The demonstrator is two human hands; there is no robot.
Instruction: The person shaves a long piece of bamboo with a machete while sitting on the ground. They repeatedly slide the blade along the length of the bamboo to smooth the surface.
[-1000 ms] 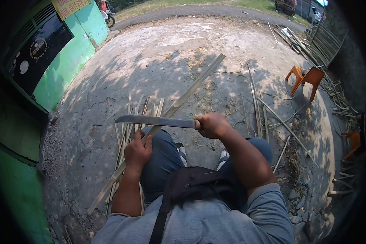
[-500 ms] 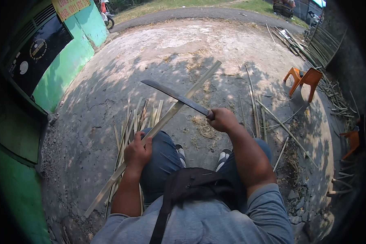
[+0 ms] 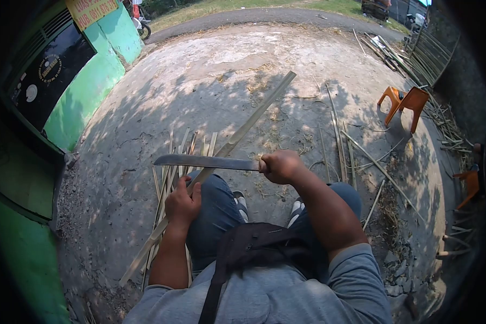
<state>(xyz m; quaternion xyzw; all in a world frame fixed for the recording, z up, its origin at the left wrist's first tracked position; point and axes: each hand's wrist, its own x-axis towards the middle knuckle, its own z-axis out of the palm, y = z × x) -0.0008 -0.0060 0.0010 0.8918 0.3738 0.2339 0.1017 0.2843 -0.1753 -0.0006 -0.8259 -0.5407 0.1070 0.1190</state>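
A long bamboo strip [image 3: 256, 119] slants across my left knee, from low at the left up to the middle of the view. My left hand [image 3: 183, 203] is closed around it near the knee. In my right hand [image 3: 282, 166] is the wooden handle of a machete [image 3: 210, 162]. Its dark blade points left, nearly level, and crosses over the strip just beyond my left hand. Several more bamboo strips [image 3: 170, 175] lie in a bundle beside my left leg, partly hidden by the held strip and my arm.
Loose bamboo strips [image 3: 380, 170] lie on the concrete to the right. An orange plastic chair [image 3: 413, 105] stands farther right, near a pile of bamboo [image 3: 445, 129]. The green wall [image 3: 83, 105] runs along the left, and a road [image 3: 264, 18] crosses at the back.
My right hand has drawn the machete down and toward me along the strip, and the blade has turned from slanting to nearly level. The strip's far end has risen slightly.
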